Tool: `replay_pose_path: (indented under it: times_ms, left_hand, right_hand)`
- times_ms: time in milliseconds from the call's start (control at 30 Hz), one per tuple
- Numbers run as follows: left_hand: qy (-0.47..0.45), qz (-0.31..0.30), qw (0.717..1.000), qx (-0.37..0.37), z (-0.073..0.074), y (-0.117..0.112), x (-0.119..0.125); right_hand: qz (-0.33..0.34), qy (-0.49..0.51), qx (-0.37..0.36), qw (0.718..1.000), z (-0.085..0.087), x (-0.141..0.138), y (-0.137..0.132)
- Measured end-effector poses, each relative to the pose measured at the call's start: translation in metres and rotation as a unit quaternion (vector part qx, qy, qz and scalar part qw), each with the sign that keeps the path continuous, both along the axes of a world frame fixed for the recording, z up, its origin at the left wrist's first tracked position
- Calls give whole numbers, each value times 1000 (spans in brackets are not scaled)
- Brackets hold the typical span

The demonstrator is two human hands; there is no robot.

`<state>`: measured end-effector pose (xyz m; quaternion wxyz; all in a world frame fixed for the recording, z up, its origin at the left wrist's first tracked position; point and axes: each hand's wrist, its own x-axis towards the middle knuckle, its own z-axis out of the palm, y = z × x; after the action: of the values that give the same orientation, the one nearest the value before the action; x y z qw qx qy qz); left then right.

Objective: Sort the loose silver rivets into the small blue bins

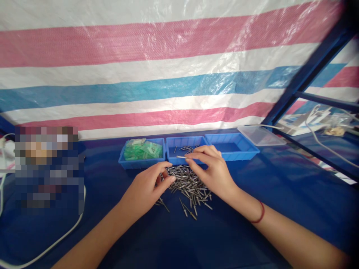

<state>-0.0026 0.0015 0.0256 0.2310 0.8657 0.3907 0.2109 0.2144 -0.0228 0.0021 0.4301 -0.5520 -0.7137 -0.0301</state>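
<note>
A pile of small metal pins [187,185] lies on the blue cloth in front of me. My right hand [210,168] hovers over its far side, thumb and fingers pinched on one pin [181,157] that sticks out to the left, close to the middle blue tray [171,147]. My left hand [147,186] rests at the pile's left edge, its fingers curled and touching the pins. Whether it holds any is hidden.
Three blue trays stand in a row behind the pile: the left one [123,161] holds green packets, the middle holds a few pins, the right one [252,151] looks bare. A clear lid [260,135] lies farther right. A white cable [56,243] runs at the left.
</note>
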Motion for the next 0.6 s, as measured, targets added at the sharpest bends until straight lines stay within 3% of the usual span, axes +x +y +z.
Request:
replay_pose_path:
  times_ms: [100, 200, 400, 600]
  left_hand:
    - [48, -45, 997, 38, -2, -1, 0]
    - [106, -97, 986, 86, -4, 0, 0]
    - [184, -94, 967, 148, -6, 3, -1]
    - [227, -103, 957, 146, -4, 4, -3]
  right_hand:
    - [-93, -18, -24, 995, -3, 12, 9]
    - [-125, -26, -42, 991, -2, 19, 12]
    - [-59, -7, -24, 998, 2, 13, 5]
    - [0, -8, -17, 1000, -1, 3, 0]
